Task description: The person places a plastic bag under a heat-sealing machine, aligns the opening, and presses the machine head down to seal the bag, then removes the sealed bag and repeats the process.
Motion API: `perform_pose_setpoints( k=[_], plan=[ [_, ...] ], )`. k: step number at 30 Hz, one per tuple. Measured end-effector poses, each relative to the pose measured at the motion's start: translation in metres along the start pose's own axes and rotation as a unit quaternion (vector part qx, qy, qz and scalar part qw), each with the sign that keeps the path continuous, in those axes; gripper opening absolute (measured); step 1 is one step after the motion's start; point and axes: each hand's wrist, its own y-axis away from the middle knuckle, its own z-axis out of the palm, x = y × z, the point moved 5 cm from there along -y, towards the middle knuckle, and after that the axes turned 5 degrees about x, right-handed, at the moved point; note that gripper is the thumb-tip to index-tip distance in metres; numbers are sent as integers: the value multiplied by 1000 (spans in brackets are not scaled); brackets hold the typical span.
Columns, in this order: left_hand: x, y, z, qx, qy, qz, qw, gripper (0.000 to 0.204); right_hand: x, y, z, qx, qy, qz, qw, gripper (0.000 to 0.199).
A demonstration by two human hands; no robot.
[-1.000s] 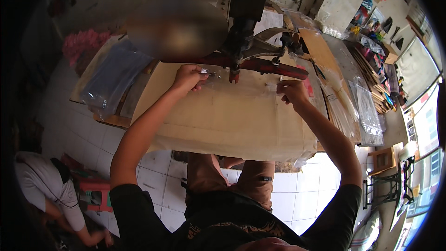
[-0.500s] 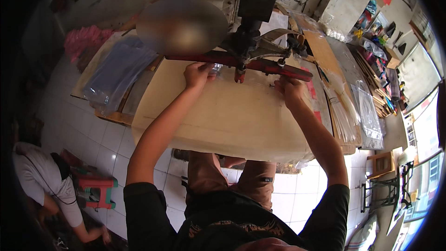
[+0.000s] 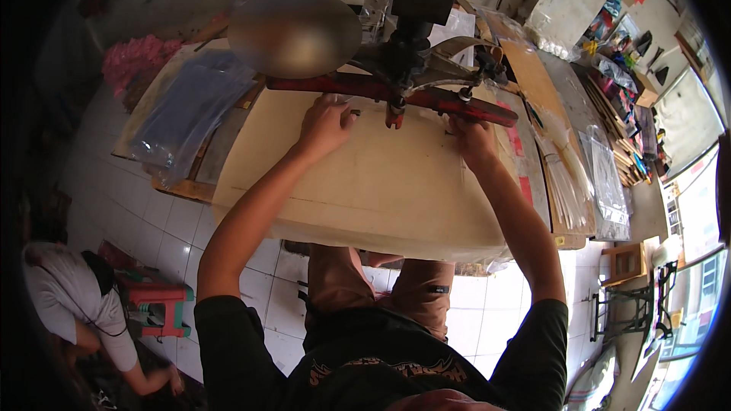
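My left hand [image 3: 326,128] rests on a cream sheet [image 3: 365,190] below the left part of a machine's red bar [image 3: 327,85]. Its fingers are curled together, with a small dark bit [image 3: 355,113] at their tips; what they hold I cannot make out. Under the bar's right end, my right hand [image 3: 476,141] has its fingers bent in, partly hidden by the bar. Whatever is in its pinch is too small to name. Between the hands, a short red-tipped fitting [image 3: 394,116] hangs from the black machine column [image 3: 415,7].
Clear bluish plastic sheets [image 3: 190,110] lie left of the cream sheet. Thin pale strips [image 3: 563,179] and a clear plastic sheet [image 3: 605,183] lie at right. A blurred round shape covers the upper left. A person [image 3: 84,304] bends by a red-green stool [image 3: 160,304] at lower left.
My left hand has shifted slightly, turning its back more upward; the shiny clear bit beside its fingers no longer shows. My right hand stays nearly in place under the bar.
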Motion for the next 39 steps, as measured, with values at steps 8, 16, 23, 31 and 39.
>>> perform_pose_setpoints(
  k=[8,16,23,31,39],
  plan=[
    [-10,5,19,-85,-101,79,988,61,-3,4,5,-56,7,-24,998,44],
    [-16,11,13,-102,-87,67,989,56,-52,102,27,-111,500,-304,803,51],
    [-14,8,16,-93,-67,81,990,56,-34,72,28,-162,702,-344,602,52],
    [-5,5,-3,-65,-25,87,994,47,-33,59,26,-125,767,-299,554,62],
    [-5,3,-5,-70,1,82,994,43,-36,67,19,-121,776,-302,540,62]
  ],
)
